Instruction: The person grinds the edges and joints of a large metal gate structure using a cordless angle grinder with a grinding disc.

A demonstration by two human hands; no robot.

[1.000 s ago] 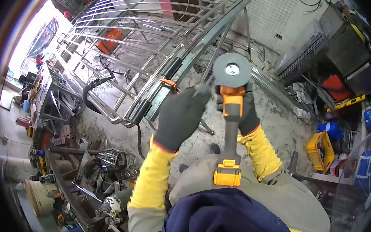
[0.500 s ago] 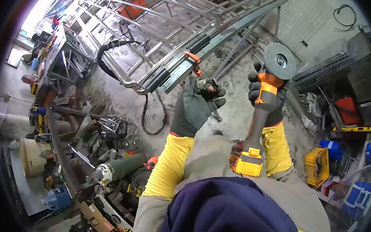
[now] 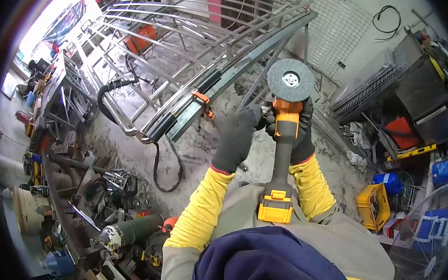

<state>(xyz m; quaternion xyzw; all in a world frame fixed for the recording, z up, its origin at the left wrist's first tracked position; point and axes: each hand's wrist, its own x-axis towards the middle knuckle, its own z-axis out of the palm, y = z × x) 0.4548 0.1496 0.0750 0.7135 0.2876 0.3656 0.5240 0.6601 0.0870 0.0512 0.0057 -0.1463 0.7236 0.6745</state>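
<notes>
My gloved right hand (image 3: 303,130) is wrapped round the neck of a cordless angle grinder (image 3: 281,157), close below its head. The grinder stands nearly upright in this view, its round grey disc (image 3: 282,87) at the top and a yellow battery (image 3: 275,208) toward my lap. My left hand (image 3: 237,139), also in a dark glove, has its fingers curled beside the grinder's head. Something small and metallic shows at those fingertips; I cannot tell what it is.
Ahead stands a frame of shiny metal tubes (image 3: 180,99) on a steel beam, with an orange clamp (image 3: 201,97) on it. Scrap metal and a green gas cylinder (image 3: 140,231) lie at left. A yellow crate (image 3: 373,207) and a fan (image 3: 434,230) stand at right.
The grinder has swung left and more upright in front of me. My left hand has turned from palm up near the clamp to beside the grinder's head. The view has shifted.
</notes>
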